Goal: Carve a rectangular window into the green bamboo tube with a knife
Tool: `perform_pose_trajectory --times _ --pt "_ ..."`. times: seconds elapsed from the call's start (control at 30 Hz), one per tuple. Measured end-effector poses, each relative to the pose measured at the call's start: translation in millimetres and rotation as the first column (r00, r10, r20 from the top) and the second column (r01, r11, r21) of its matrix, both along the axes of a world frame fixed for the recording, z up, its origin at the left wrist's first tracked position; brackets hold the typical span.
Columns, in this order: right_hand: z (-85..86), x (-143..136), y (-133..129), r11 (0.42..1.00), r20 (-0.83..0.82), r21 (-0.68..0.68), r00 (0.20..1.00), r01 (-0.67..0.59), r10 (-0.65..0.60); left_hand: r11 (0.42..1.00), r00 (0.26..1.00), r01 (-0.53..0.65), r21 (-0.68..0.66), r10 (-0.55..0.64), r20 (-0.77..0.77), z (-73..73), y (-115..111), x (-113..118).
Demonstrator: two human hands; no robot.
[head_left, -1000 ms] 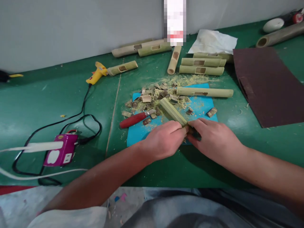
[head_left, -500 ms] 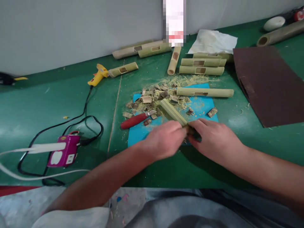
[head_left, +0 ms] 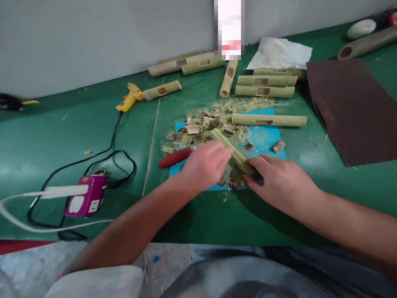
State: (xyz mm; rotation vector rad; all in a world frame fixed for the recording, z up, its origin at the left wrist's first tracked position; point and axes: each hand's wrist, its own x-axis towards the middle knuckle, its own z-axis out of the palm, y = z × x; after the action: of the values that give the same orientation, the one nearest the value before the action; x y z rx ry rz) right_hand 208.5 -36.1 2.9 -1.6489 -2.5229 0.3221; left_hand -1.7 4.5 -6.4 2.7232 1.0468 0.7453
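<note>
My right hand (head_left: pixel 274 176) is closed around the near end of a pale green bamboo tube (head_left: pixel 235 155), which lies slanted over a blue sheet (head_left: pixel 266 138). Against the tube's left side rests my left hand (head_left: pixel 207 163), its fingers curled together in a pinch. Whatever is between those fingers is too hidden to make out. A red-handled knife (head_left: pixel 175 157) lies just left of that hand, its blade mostly covered by it. Beyond the tube is a heap of bamboo chips (head_left: pixel 198 126) and shavings. Another bamboo tube with a cut opening (head_left: pixel 285 121) lies behind.
Several notched bamboo tubes (head_left: pixel 265 91) lie toward the wall, some under white paper (head_left: pixel 281 54). At right is a dark brown sheet (head_left: pixel 353 111). A yellow glue gun (head_left: pixel 132 98) and a purple power socket (head_left: pixel 85 196) with cables occupy the left. A thick bamboo pole (head_left: pixel 369 43) lies far right.
My left hand has slid up and left along the tube, away from my right hand, and now covers the knife blade. My right hand keeps its hold at the near end.
</note>
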Motion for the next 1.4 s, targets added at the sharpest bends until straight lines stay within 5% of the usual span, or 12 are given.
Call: perform_pose_trajectory --times 0.1,0.23,0.4,0.53,0.7,0.83,1.0,1.17,1.3,1.4 --pt "0.6 0 0 1.000 0.001 -0.005 1.000 -0.006 0.006 0.995 0.995 0.086 -0.051 -0.089 -0.054 -1.0 2 -1" --pt "2.5 -1 1 1.000 0.023 -0.014 1.000 0.013 -0.012 0.999 0.999 -0.043 0.033 0.042 0.012 -2.2 5 -3" --pt "4.4 -1 1 0.999 0.014 -0.032 1.000 -0.006 0.006 0.993 0.991 0.120 -0.009 -0.121 -0.054 -0.8 5 -3" --pt "3.1 -1 0 1.000 0.007 0.009 1.000 0.000 0.000 0.994 0.996 -0.090 0.061 0.089 0.016 0.7 10 -8" --pt "1.5 0 0 0.999 -0.016 0.029 1.000 -0.013 0.013 0.998 0.998 0.058 -0.020 -0.058 -0.024 -0.1 10 -11" --pt "4.0 -1 0 0.999 0.004 0.034 1.000 -0.009 0.009 0.984 0.985 -0.169 0.054 0.165 0.058 -0.3 20 -17" --pt "5.4 0 1 1.000 0.004 -0.010 1.000 -0.022 0.022 0.997 0.997 0.059 -0.058 -0.056 0.052 -1.4 10 -10" --pt "4.6 0 1 1.000 0.005 -0.025 1.000 0.004 -0.004 1.000 0.998 -0.022 -0.021 0.023 0.055 -1.3 0 -1" --pt "5.3 -1 2 0.999 0.014 -0.031 1.000 -0.010 0.010 0.988 0.992 0.122 -0.097 -0.125 -0.026 -0.8 -1 2" --pt "5.4 -1 3 0.999 0.026 -0.035 1.000 0.007 -0.006 0.999 0.999 0.010 -0.034 -0.009 0.040 -2.2 6 -3"
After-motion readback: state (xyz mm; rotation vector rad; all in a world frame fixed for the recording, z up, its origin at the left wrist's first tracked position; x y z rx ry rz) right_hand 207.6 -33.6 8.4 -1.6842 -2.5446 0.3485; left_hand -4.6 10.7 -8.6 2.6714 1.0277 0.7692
